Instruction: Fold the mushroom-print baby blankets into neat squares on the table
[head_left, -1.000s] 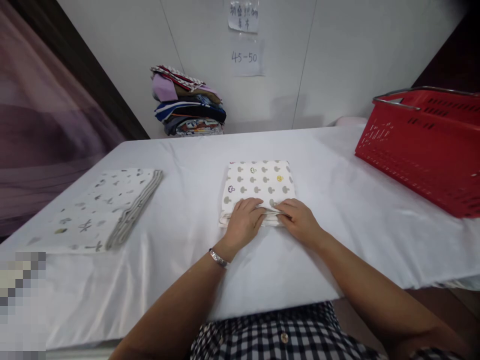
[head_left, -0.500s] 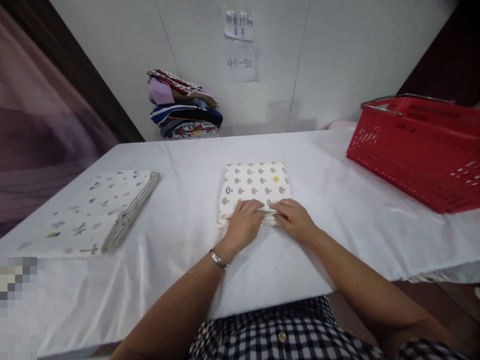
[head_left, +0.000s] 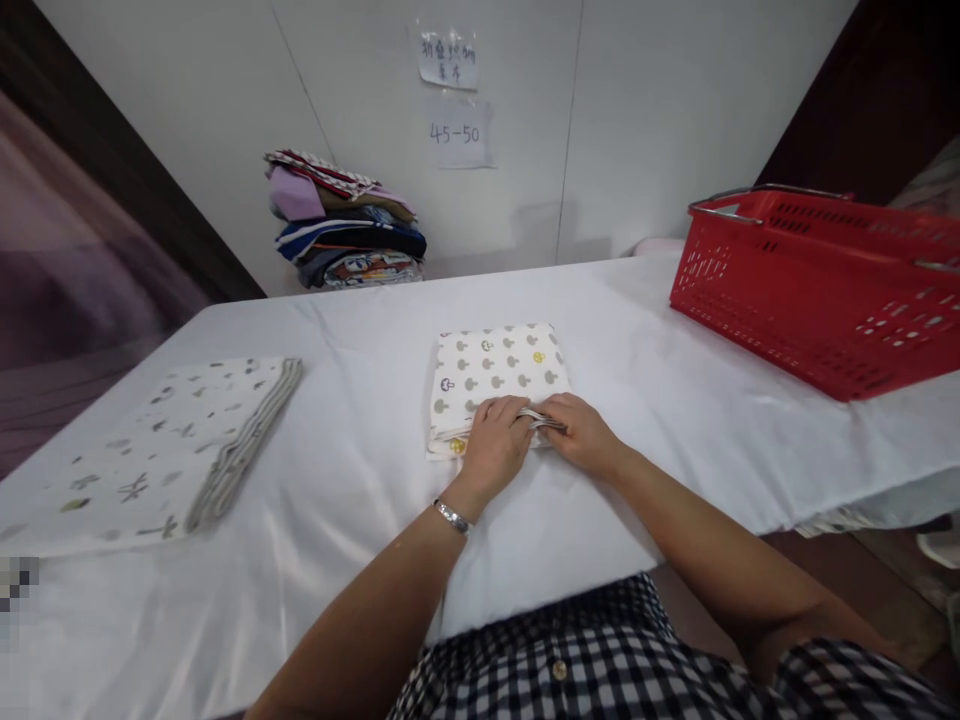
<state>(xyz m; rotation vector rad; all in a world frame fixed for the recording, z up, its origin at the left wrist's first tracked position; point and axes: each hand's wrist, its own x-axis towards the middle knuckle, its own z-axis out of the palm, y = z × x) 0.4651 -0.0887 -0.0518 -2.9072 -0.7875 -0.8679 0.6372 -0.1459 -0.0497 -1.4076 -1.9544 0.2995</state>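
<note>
A white-covered table [head_left: 360, 470] is occupied by a mushroom-print folded cloth [head_left: 499, 372], flanked leftward by a star-print cloth [head_left: 161, 450] and rightward by a red basket [head_left: 817, 290].

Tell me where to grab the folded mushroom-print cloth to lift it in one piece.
Probably by the near edge of the mushroom-print cloth, coming from the person's side. The layered ends lie there, under the left hand and right hand; pinching them together should keep the folds from opening.

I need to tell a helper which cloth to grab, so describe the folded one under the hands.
On the white table, look at the middle, left of the red basket. There lies the folded cloth with both hands on its near edge. It is a small square printed with grey mushrooms, unlike the wider leaf-print cloth at the table's left.
</note>
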